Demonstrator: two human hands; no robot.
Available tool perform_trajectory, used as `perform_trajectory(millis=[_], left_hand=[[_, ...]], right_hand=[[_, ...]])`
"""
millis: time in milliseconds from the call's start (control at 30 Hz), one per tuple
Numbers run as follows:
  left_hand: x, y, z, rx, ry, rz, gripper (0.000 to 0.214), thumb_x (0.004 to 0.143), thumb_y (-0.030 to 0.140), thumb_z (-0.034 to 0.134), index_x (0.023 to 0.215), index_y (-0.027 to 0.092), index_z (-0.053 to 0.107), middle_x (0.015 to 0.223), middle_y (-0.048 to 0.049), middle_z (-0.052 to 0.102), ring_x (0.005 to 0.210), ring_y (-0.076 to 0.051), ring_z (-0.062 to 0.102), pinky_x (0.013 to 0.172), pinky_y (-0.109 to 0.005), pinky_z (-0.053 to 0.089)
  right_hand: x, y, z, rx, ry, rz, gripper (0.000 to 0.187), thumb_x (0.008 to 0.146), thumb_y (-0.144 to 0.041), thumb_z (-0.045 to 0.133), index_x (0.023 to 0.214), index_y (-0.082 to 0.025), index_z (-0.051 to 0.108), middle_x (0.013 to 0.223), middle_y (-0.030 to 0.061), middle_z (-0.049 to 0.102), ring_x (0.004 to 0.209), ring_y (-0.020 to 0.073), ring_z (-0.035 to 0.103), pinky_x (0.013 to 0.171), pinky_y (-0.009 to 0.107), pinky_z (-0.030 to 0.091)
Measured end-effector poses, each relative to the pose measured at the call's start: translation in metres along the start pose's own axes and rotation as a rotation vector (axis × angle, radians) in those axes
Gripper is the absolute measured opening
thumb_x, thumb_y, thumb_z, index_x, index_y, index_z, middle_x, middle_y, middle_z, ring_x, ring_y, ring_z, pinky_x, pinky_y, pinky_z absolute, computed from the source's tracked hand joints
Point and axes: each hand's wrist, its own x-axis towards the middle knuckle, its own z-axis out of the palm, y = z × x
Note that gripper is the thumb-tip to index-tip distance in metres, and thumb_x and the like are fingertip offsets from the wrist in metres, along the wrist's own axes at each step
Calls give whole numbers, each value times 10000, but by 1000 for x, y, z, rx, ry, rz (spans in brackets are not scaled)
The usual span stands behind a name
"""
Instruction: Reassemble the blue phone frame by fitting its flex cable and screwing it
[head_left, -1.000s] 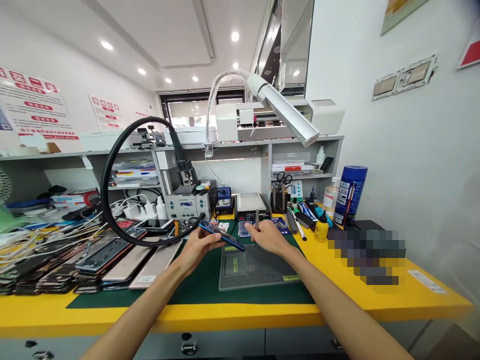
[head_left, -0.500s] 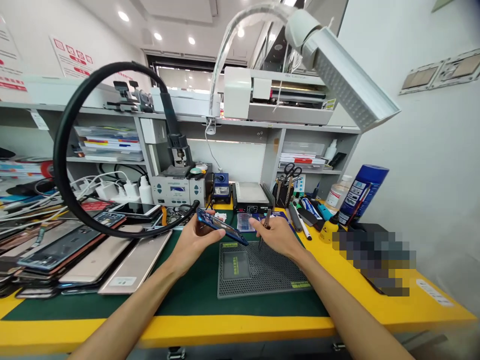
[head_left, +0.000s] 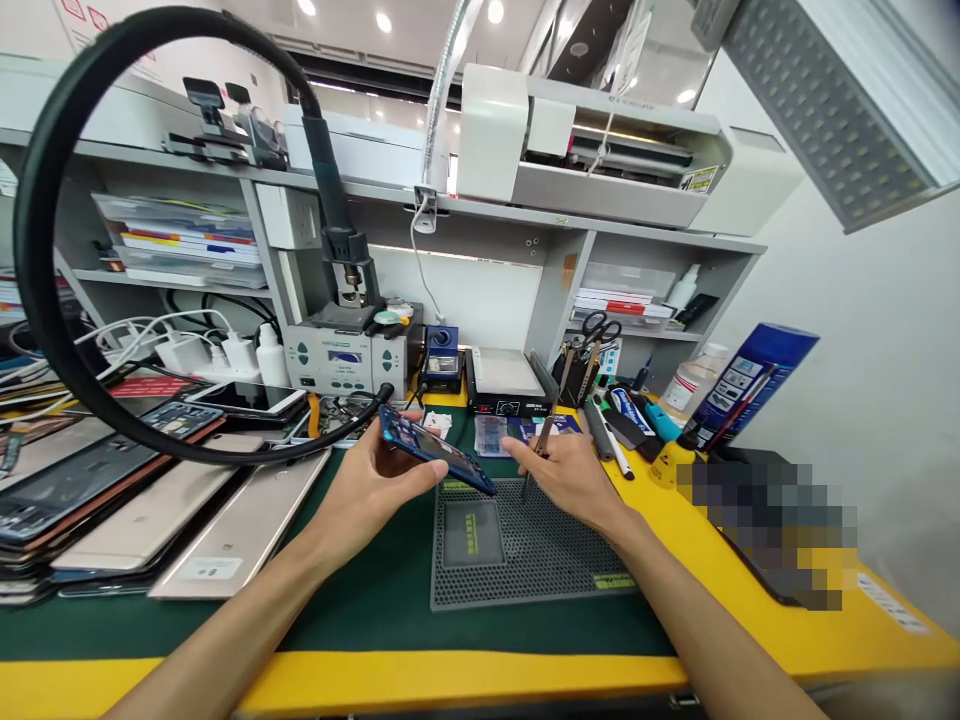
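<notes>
A blue-framed smartphone (head_left: 435, 449) with its inner parts showing is gripped along its edge by my left hand (head_left: 375, 477). It is tilted, its near right corner above a grey perforated mat (head_left: 517, 560). Dark tweezers (head_left: 543, 440) are pinched in my right hand (head_left: 574, 475), tips pointing down over the mat and apart from the phone. Behind the hands, a small clear plastic box (head_left: 491, 437) lies on the green work mat (head_left: 360, 610).
Phones lie stacked at the left, a gold one (head_left: 244, 520) nearest. A black hose (head_left: 34, 250) loops from the hot-air station (head_left: 341, 360). A heating plate (head_left: 506, 375) stands behind. Pens, bottles and a blue spray can (head_left: 757, 385) crowd the right. A lamp (head_left: 840, 110) hangs overhead.
The camera view has shifted slightly closer and tilted down, so the lamp and shelf appear higher and larger. Both hands keep nearly the same pose and hold the phone and tweezers as before.
</notes>
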Motion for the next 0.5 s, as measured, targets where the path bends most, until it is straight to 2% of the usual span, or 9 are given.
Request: perform_trajectory(millis=[100,333,500], left_hand=[[1,1,1,13,16,-16,677,706,429,854,1268,209,548,1161,-94,741,1128,-327,672,963,-424,547],[1,-2,3,33,26,-33,685,691,437,860,1263,213,556,1172,-94,743,1139,-341,666,975,-437,536],[-1,-5,2,53,14,5,648,711,417,854,1264,226,577,1203,-89,735,1164,-340,655,974,-425,535]], right_hand=[[-1,3,0,-43,-45,-16,325,1003,-416,587,843,-141,654,698,-38,629,549,103,593,549,249,523],[1,4,-1,-89,-56,-35,447,1008,-464,556,680,-161,584,550,-80,506,462,88,501,501,233,459],[2,2,1,-83,-80,-47,439,1005,-475,556,699,-163,592,570,-74,529,471,90,503,521,242,467]])
